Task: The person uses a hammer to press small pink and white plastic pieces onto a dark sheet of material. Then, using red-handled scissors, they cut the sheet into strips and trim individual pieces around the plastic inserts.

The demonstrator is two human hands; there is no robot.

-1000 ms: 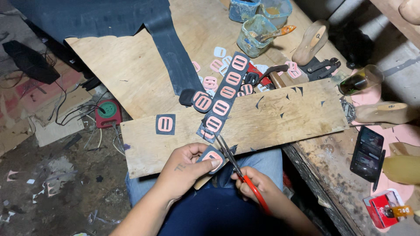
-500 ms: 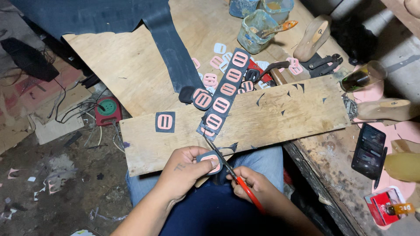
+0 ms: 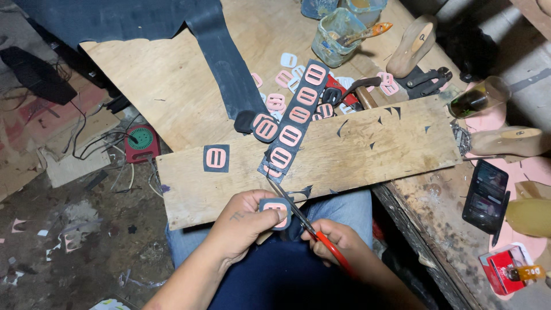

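Note:
My left hand [image 3: 244,227] pinches a small dark piece with a pink slotted shape [image 3: 276,208] glued on it, over my lap. My right hand [image 3: 338,244] grips red-handled scissors [image 3: 307,224], whose blades meet the piece's right edge. Just beyond, a dark strip [image 3: 294,119] carrying several pink slotted shapes lies slanted across a wooden board [image 3: 356,155]. One separate dark square with a pink shape [image 3: 216,158] rests on the board's left part.
A dark rubber sheet [image 3: 224,63] drapes over a plywood panel [image 3: 166,86]. Loose pink and white shapes [image 3: 281,77], glue jars with a brush [image 3: 338,31], wooden shoe lasts [image 3: 508,140], a phone [image 3: 487,195] and a bottle [image 3: 479,97] crowd the bench. A red device with cables [image 3: 140,143] lies on the floor.
The scissors and both hands have shifted slightly as the blades work around the small piece; the view has drifted a little. The strip and board lie as before.

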